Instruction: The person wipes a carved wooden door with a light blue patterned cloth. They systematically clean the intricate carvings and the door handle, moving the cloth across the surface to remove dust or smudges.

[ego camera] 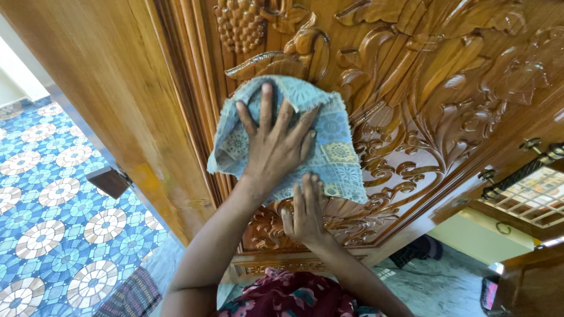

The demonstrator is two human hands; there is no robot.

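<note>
My left hand (273, 147) lies flat with spread fingers on a light blue patterned cloth (335, 155), pressing it against a carved wooden door (423, 88). The cloth covers part of the raised leaf and grape carving in the door's middle. My right hand (305, 211) rests just below, fingers together and pointing up. Its fingertips touch the cloth's lower edge and the carving beneath. It holds nothing. Both forearms come up from the bottom of the view.
The plain wooden door frame (100, 76) runs along the left. Beyond it lies a blue floor with round tile patterns (53, 217). A metal latch (529, 158) sits at the door's right edge, beside a grilled window (537, 196). Grey stone floor (440, 287) lies below.
</note>
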